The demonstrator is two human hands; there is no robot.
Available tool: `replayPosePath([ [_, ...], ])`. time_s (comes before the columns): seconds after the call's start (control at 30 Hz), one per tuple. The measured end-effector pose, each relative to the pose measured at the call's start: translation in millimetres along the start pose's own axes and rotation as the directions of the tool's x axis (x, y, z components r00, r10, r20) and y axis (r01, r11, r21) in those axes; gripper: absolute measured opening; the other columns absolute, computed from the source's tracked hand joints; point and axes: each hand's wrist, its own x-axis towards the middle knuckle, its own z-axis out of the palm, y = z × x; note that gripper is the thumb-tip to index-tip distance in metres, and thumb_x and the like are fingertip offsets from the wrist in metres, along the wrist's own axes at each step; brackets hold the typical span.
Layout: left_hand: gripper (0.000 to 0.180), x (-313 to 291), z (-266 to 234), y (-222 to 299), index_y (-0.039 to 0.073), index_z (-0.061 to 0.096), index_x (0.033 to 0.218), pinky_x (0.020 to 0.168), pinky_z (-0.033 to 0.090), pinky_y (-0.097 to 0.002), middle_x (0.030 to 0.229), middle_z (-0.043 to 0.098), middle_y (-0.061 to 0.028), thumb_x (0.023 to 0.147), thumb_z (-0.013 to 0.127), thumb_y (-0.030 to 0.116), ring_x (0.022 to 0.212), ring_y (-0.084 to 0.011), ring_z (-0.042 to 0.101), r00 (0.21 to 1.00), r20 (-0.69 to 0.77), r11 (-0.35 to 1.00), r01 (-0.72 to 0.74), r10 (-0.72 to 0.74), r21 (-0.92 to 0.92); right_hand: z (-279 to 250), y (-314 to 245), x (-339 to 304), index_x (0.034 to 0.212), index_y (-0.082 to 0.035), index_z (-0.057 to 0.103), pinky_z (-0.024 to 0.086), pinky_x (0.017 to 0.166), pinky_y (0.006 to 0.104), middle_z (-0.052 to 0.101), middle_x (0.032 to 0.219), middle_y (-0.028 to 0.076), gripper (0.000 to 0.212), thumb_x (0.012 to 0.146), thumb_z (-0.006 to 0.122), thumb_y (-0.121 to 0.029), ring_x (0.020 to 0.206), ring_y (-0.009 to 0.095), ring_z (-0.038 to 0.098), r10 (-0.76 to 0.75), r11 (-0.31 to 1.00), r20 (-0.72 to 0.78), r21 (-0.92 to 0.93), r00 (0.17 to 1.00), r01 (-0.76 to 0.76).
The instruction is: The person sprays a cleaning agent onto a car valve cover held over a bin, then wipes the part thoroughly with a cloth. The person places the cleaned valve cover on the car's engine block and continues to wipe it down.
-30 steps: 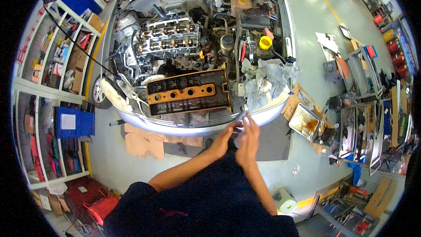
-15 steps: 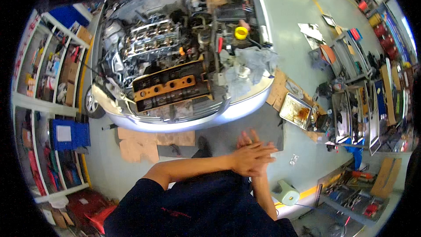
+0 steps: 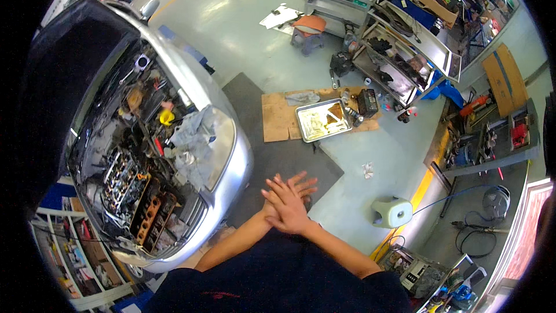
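Hands: your right hand (image 3: 288, 206) lies pressed flat over your left hand (image 3: 298, 186), palms together, fingers spread, nothing held between them. They hover above the dark floor mat (image 3: 272, 156), just right of the silver car (image 3: 220, 162).

Progress, judged: the engine bay (image 3: 139, 179) stands open, cover off, rags on the fender; work looks unfinished.

Around the mat: metal tray (image 3: 324, 119) on cardboard beyond it, pale green stool (image 3: 392, 211) to its right, shelf cart (image 3: 405, 58) farther off. Grey workshop floor.

Low in the frame's centre, your bare forearms converge and your right hand (image 3: 288, 208) lies flat across your left hand (image 3: 301, 184), fingers straight, holding nothing.
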Motion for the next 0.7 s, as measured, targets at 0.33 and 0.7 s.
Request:
replayPosePath([
  [0.33,0.102,105.5,92.0,120.0,0.012,0.024,0.172,0.133,0.011,-0.0527,0.178,0.019,-0.0209,0.101,0.024,0.085,0.165,-0.0353,0.019,0.962,0.237,0.99,-0.137,0.136,-0.015,-71.9,190.2,20.7,0.168,-0.009,0.032,0.024,0.128,0.0599,0.04,0.169,0.02,0.078,0.112,0.03,-0.063,0.157,0.041,0.035,0.904,0.165,-0.02,0.938,0.427,-0.304],
  [0.7,0.086,324.4,54.8,277.8,0.009,0.039,0.165,0.128,0.017,-0.0635,0.168,0.038,-0.0225,0.104,0.044,0.069,0.16,-0.0441,0.027,0.753,0.659,-0.401,-0.606,-0.008,0.687,-79.2,285.3,296.6,0.163,-0.008,0.038,0.031,0.128,0.0507,0.045,0.162,0.016,0.076,0.112,0.025,-0.063,0.15,0.034,0.043,0.829,-0.303,0.177,0.939,0.53,0.16],
])
